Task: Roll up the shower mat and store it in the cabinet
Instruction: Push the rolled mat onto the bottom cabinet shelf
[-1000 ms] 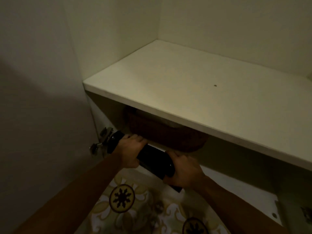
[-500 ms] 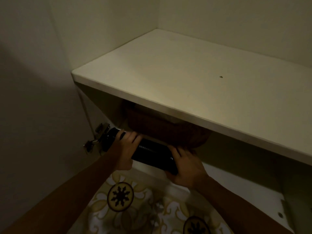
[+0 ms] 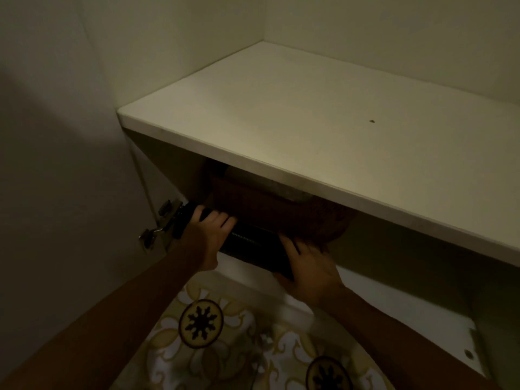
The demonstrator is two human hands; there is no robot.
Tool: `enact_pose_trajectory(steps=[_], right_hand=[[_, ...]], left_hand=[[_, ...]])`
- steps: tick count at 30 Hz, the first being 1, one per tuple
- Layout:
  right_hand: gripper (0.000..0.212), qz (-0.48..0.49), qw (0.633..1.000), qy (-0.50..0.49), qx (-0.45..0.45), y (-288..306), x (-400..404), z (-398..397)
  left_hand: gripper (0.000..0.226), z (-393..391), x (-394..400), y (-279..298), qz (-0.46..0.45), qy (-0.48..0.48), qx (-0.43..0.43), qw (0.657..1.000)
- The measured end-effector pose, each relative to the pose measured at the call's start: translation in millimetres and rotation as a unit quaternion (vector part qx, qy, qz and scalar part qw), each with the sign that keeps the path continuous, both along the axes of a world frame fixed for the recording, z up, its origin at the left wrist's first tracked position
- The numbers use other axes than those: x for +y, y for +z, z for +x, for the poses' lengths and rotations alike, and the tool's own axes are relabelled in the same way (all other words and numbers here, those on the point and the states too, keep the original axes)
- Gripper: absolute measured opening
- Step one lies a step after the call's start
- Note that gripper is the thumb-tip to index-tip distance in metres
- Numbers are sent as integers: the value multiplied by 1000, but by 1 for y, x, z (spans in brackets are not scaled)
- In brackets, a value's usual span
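Nearest the camera lay a patterned floor (image 3: pixel 213 342) with dark round medallions. Above it, the left hand (image 3: pixel 206 239) and the right hand (image 3: pixel 308 267) each wrapped around the rolled black shower mat (image 3: pixel 253 244), held level at the front edge of the cabinet's (image 3: pixel 157 153) lower compartment. The mat's left end sat just beside the door hinge (image 3: pixel 160 223). Right behind the mat stood a brown basket (image 3: pixel 281 215), under the pale shelf (image 3: pixel 309 130).
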State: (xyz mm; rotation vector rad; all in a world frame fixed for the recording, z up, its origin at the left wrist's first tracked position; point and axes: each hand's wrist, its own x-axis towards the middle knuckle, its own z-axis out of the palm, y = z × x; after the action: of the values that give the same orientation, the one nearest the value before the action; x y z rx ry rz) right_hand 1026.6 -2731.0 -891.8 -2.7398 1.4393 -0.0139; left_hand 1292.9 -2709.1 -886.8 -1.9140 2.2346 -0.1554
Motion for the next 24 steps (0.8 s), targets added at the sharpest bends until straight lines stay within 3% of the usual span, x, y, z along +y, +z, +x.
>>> enact_pose_trajectory(steps=[5,16,19,24], right_hand=[[105,18,999,14,23,7,-1,-16],[123,52,995,34,82,25,10,-39],[122,46,994,35,95,30,15,-40],[119,38,993,18,106,34,19,-36]], left_hand=[[108,7,10,-5,-13,6,14,1000],[129,18,14,-2,-28,-32,-68,997],[127,17,13,4,-19,-40,-51,998],[112,11,20,11,-104,-101,-12,989]])
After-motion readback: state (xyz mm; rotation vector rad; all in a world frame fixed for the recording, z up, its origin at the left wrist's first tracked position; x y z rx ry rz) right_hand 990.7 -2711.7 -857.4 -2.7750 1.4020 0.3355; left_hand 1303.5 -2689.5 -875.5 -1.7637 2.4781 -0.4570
